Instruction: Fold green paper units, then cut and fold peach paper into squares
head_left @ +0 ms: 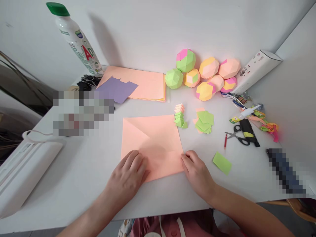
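Note:
A folded peach paper sheet (153, 138) lies flat on the white table (81, 171) in front of me. My left hand (128, 176) rests on the sheet's near left part, fingers together and pressed flat on the paper. At the sheet's near right corner sits my right hand (197, 172), its fingertips curled and pinching that corner against the table.
Behind the sheet lie small folded green and peach pieces (204, 121), a stack of peach paper (145, 84) with a purple sheet (116, 89), and several paper balls (209, 74). Scissors (237, 135) and a green slip (222, 162) are on the right; a bottle (76, 39) stands far left.

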